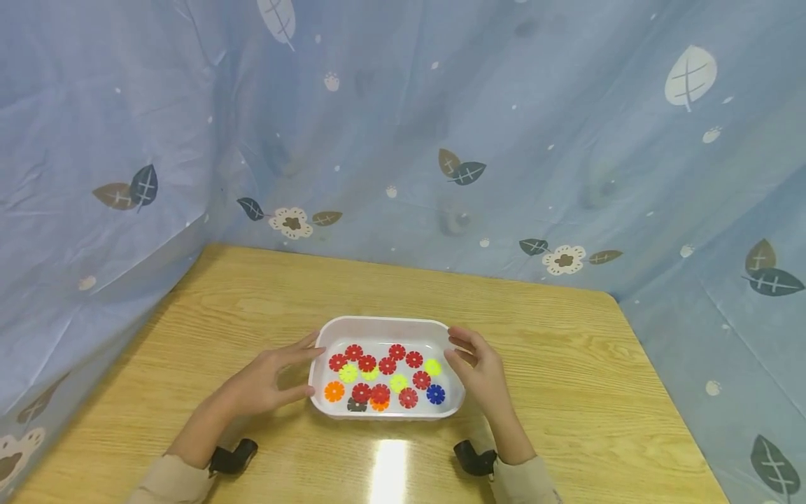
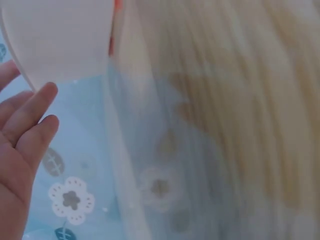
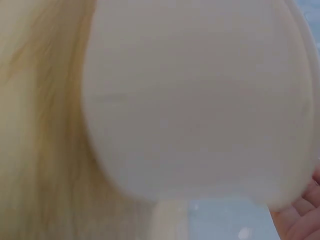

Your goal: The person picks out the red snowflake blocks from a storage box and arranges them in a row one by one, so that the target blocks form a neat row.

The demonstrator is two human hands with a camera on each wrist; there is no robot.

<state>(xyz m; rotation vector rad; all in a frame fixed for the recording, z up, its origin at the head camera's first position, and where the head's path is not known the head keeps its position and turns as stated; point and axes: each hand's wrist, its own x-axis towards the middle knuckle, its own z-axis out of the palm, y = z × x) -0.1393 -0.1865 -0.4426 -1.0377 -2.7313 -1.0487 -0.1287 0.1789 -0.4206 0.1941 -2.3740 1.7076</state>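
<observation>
A white plastic tray [image 1: 389, 415] with rounded corners holds several small notched snowflake discs: red [image 1: 408, 397], yellow-green [image 1: 432, 367], orange [image 1: 334, 391], blue [image 1: 436, 394] and a dark one [image 1: 356, 405]. My left hand [image 1: 271, 378] is at the tray's left end, fingers spread, fingertips and thumb right at the rim. At the right end is my right hand [image 1: 481, 374], its lightly bent fingertips overlapping the rim. The left wrist view shows loose fingers [image 2: 31, 112] beside the tray wall [image 2: 60, 40]. Most of the right hand [image 3: 300, 215] is cut off behind the tray [image 3: 200, 110].
The tray stands on a wood-grain table [image 1: 567, 371]. A pale blue curtain [image 1: 390, 126] with leaf and flower prints surrounds its back and sides. Dark wrist-worn devices sit by the left wrist [image 1: 234, 457] and right wrist [image 1: 474, 458].
</observation>
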